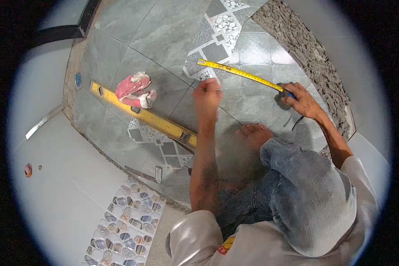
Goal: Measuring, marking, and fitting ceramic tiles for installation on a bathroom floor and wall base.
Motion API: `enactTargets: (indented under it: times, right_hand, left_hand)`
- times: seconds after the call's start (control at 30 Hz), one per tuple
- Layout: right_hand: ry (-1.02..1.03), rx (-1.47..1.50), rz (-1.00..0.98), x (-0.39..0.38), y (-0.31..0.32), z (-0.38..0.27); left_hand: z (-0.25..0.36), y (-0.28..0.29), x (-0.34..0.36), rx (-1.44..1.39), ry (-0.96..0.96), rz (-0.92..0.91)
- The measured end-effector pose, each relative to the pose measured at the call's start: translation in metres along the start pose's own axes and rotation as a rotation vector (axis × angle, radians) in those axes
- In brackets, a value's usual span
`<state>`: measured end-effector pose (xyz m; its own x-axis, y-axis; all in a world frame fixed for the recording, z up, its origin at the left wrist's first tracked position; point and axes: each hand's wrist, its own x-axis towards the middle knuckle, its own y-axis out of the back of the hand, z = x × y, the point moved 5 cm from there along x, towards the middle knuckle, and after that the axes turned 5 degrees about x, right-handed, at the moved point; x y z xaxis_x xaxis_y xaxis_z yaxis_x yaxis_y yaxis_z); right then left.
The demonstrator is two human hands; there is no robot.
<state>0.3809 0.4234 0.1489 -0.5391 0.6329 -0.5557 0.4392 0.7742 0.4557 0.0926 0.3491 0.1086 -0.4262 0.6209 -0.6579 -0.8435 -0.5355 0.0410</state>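
My right hand [302, 101] grips the dark blue case of a tape measure. Its yellow blade [248, 75] is pulled out and runs left above the grey floor tiles, its free end over the patterned strip [226, 24]. My left hand [207, 94] hovers just below that free end, fingers curled together and slightly blurred by motion. A small pale bit shows at its fingertips, but what it holds, if anything, I cannot make out. Left of this hand lies a yellow spirit level [159, 123], with a crumpled pink and white work glove [134, 90] on it.
Rough grey mortar [306, 48] borders the tiles on the right. My bare foot [256, 135] rests on the tiles between my arms. Pebble-patterned tile [126, 226] and a white wall [66, 177] lie at lower left. A small metal piece [158, 174] sits near the wall edge.
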Motion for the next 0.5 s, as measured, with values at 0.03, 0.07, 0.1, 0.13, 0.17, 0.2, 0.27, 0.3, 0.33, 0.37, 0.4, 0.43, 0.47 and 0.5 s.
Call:
enactTargets:
  times: [0.03,0.07,0.1,0.13,0.17,0.2,0.27,0.3,0.33,0.37,0.4,0.43,0.47,0.5]
  right_hand:
    - [-0.067,-0.038,0.022,0.000,0.000,0.005]
    - [-0.074,-0.015,0.014,0.000,-0.002,0.006]
    - [-0.096,-0.020,-0.016,-0.002,-0.006,0.009]
    - [-0.074,-0.004,-0.001,-0.003,-0.011,0.008]
    - [-0.050,0.009,0.016,-0.003,-0.013,0.008]
    - [-0.050,0.010,0.019,-0.004,-0.017,0.009]
    - [-0.100,0.041,0.040,-0.005,-0.021,0.014]
    - [-0.085,0.045,0.037,-0.006,-0.022,0.014]
    - [-0.055,0.057,0.051,-0.005,-0.021,0.014]
    - [-0.044,0.064,0.066,-0.005,-0.019,0.014]
    - [-0.021,0.065,0.065,-0.004,-0.018,0.014]
    - [-0.079,0.096,0.042,-0.004,-0.018,0.017]
    - [-0.094,0.137,0.032,-0.003,-0.017,0.018]
    - [-0.132,0.125,0.019,-0.002,-0.018,0.019]
  left_hand:
    - [0.003,0.006,0.003,0.001,-0.030,-0.009]
    - [0.006,0.016,0.005,-0.039,-0.045,0.038]
    - [0.009,0.028,0.008,-0.084,-0.062,0.086]
    - [0.012,0.038,0.010,-0.078,-0.064,0.086]
    - [0.014,0.051,0.013,-0.100,-0.058,0.123]
    - [0.015,0.063,0.014,-0.118,-0.032,0.170]
    - [0.020,0.082,0.017,-0.076,-0.076,0.180]
    - [0.022,0.091,0.017,-0.024,-0.097,0.208]
    - [0.023,0.098,0.017,-0.023,-0.097,0.211]
    - [0.023,0.103,0.016,-0.026,-0.094,0.223]
    - [0.021,0.107,0.015,-0.028,-0.078,0.232]
    - [0.021,0.110,0.014,-0.030,-0.088,0.239]
    - [0.020,0.113,0.012,-0.025,-0.102,0.255]
    - [0.020,0.116,0.011,-0.021,-0.117,0.271]
